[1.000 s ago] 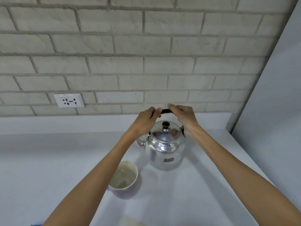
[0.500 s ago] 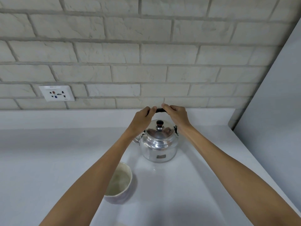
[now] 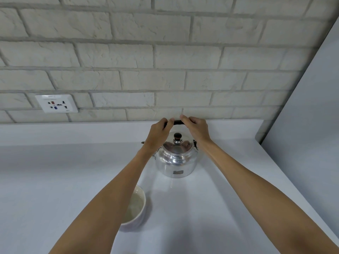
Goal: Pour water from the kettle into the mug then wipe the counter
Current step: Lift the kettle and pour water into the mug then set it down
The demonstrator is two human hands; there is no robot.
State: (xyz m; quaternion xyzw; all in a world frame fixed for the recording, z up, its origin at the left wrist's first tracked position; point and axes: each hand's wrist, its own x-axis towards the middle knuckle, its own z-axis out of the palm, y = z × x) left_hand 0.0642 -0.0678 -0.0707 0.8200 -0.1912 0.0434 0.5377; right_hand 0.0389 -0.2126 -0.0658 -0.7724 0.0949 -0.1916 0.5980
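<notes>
Both your hands are on the kettle (image 3: 176, 160), which stands upright on the counter (image 3: 55, 180) at about 12 o'clock from you, near the back ledge. Your left hand (image 3: 158, 135) is curled over the left end of the black handle (image 3: 177, 122), its fingers wrapped round it; your right hand (image 3: 197, 130) is closed on the right end in the same way, so only a short stretch of handle shows between them. The lid (image 3: 177, 146) is on, its dark knob (image 3: 177, 136) straight under the handle. The spout sits at the kettle's 9 o'clock, mostly hidden behind your left wrist. The mug (image 3: 134, 209) stands at the kettle's 7 o'clock, well apart from it and partly covered by your left forearm; its inside looks pale, and you cannot tell from here whether there is water in it. A socket (image 3: 56, 106) is on the brick wall (image 3: 165, 52) at about 10 o'clock.
</notes>
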